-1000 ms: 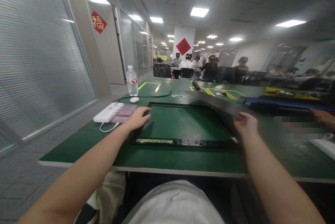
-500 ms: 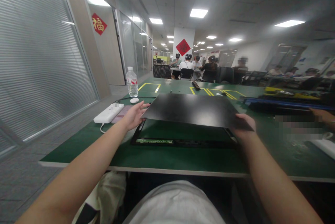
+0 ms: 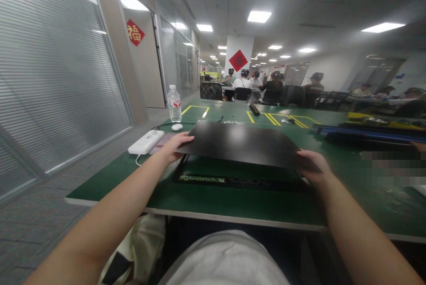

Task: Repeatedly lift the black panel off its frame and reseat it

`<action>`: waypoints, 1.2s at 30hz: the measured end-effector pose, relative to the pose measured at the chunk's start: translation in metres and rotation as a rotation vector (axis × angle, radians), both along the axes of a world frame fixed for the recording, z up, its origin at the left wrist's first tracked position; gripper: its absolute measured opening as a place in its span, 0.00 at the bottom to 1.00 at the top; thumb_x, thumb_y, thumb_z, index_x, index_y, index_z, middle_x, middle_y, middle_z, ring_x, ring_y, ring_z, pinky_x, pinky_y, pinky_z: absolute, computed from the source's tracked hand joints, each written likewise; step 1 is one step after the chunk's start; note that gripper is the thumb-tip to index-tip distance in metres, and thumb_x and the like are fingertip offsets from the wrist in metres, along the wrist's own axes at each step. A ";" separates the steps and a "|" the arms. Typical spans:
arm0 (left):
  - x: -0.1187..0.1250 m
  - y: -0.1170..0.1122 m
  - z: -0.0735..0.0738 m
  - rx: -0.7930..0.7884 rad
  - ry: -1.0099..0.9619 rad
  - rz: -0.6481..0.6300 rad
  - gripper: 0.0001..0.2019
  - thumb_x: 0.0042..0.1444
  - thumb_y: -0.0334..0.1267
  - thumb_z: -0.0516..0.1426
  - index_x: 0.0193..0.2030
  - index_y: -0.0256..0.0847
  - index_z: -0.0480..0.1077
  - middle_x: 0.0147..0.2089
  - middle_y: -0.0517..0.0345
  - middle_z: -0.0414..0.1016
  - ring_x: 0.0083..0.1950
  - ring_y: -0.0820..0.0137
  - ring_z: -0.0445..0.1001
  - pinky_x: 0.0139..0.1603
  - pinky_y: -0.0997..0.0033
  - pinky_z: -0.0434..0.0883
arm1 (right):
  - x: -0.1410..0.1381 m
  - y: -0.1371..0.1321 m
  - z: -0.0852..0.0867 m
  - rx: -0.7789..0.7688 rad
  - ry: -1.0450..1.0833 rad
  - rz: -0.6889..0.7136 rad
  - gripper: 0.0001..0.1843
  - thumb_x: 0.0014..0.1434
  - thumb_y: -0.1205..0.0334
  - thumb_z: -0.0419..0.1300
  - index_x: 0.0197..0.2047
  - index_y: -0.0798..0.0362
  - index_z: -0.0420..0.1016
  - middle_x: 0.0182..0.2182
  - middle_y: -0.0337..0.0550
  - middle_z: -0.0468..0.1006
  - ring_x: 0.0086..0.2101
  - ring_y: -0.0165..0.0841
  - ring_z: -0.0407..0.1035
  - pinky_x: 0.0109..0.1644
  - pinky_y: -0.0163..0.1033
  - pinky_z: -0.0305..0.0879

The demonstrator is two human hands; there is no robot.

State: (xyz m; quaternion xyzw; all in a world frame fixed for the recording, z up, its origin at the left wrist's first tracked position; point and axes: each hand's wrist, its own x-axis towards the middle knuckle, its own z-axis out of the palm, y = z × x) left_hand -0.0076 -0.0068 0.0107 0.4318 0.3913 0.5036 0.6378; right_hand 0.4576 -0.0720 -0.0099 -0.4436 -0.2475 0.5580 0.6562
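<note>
A flat black panel (image 3: 241,143) hangs level a little above a black rectangular frame (image 3: 213,179) that lies on the green table (image 3: 213,200). My left hand (image 3: 173,146) grips the panel's near left corner, thumb on top. At the panel's near right corner my right hand (image 3: 313,166) is closed on the edge. The panel hides most of the frame; only its near rail and left side show.
A white power bank (image 3: 145,142) and a phone (image 3: 161,142) lie left of my left hand, a white mouse (image 3: 177,127) and a water bottle (image 3: 173,104) beyond. Blue and black long parts (image 3: 366,134) sit at right. Several people sit at far tables.
The panel, held tilted at the right by my right hand a second ago, swung over the frame and now lies level in both hands. My left hand left the frame and took the panel's corner.
</note>
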 end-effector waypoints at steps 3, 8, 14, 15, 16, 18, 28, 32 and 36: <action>0.000 -0.001 0.001 0.060 -0.005 0.026 0.19 0.41 0.29 0.69 0.43 0.35 0.76 0.33 0.53 0.82 0.28 0.68 0.79 0.28 0.74 0.72 | -0.001 -0.003 0.003 -0.171 -0.018 0.060 0.15 0.52 0.72 0.58 0.42 0.52 0.79 0.26 0.45 0.82 0.30 0.43 0.80 0.34 0.46 0.80; 0.001 -0.003 0.004 0.092 0.020 0.074 0.25 0.39 0.31 0.69 0.48 0.37 0.74 0.34 0.56 0.82 0.29 0.68 0.79 0.29 0.73 0.73 | 0.002 0.001 0.000 -0.131 -0.009 0.099 0.13 0.54 0.68 0.57 0.43 0.55 0.78 0.26 0.47 0.81 0.24 0.42 0.77 0.30 0.45 0.78; -0.002 -0.004 0.005 0.123 0.043 0.085 0.25 0.38 0.32 0.69 0.47 0.38 0.74 0.33 0.56 0.82 0.31 0.66 0.79 0.29 0.73 0.73 | 0.010 0.010 -0.007 0.010 0.017 0.008 0.23 0.51 0.70 0.57 0.51 0.58 0.75 0.34 0.52 0.83 0.30 0.42 0.79 0.32 0.44 0.79; -0.002 -0.004 0.006 0.129 0.040 0.085 0.25 0.38 0.32 0.69 0.47 0.38 0.74 0.33 0.56 0.82 0.31 0.66 0.79 0.29 0.72 0.73 | 0.011 0.011 -0.008 0.019 0.022 -0.010 0.24 0.50 0.70 0.58 0.52 0.58 0.74 0.36 0.54 0.83 0.31 0.41 0.79 0.31 0.43 0.79; -0.003 -0.004 0.006 0.136 0.035 0.088 0.25 0.38 0.32 0.69 0.47 0.38 0.74 0.33 0.56 0.81 0.30 0.66 0.79 0.29 0.72 0.74 | 0.012 0.011 -0.008 0.025 0.026 -0.025 0.24 0.50 0.70 0.58 0.53 0.58 0.73 0.38 0.55 0.83 0.31 0.41 0.79 0.31 0.43 0.79; -0.003 -0.004 0.006 0.144 0.026 0.096 0.25 0.38 0.32 0.69 0.48 0.37 0.74 0.32 0.57 0.81 0.29 0.67 0.78 0.29 0.72 0.74 | 0.012 0.011 -0.007 0.026 0.021 -0.047 0.24 0.51 0.69 0.58 0.53 0.57 0.72 0.39 0.57 0.82 0.32 0.42 0.79 0.31 0.43 0.79; 0.000 -0.005 0.008 0.120 0.039 0.152 0.17 0.39 0.28 0.66 0.40 0.39 0.74 0.28 0.59 0.80 0.29 0.65 0.79 0.28 0.70 0.76 | 0.005 0.011 -0.011 0.010 -0.234 -0.139 0.16 0.53 0.69 0.58 0.46 0.53 0.75 0.32 0.50 0.83 0.28 0.38 0.78 0.26 0.35 0.73; 0.000 -0.006 0.009 0.108 0.042 0.170 0.16 0.39 0.27 0.65 0.38 0.40 0.74 0.27 0.60 0.79 0.28 0.66 0.79 0.28 0.71 0.75 | 0.000 0.010 -0.011 0.008 -0.317 -0.149 0.14 0.54 0.66 0.57 0.44 0.53 0.77 0.32 0.50 0.84 0.29 0.36 0.78 0.27 0.34 0.72; 0.000 -0.005 0.007 0.102 0.045 0.154 0.18 0.37 0.27 0.66 0.39 0.39 0.73 0.28 0.60 0.79 0.26 0.67 0.78 0.27 0.72 0.73 | -0.002 0.008 -0.011 0.013 -0.353 -0.177 0.14 0.52 0.65 0.58 0.43 0.52 0.77 0.31 0.48 0.84 0.29 0.35 0.78 0.29 0.34 0.71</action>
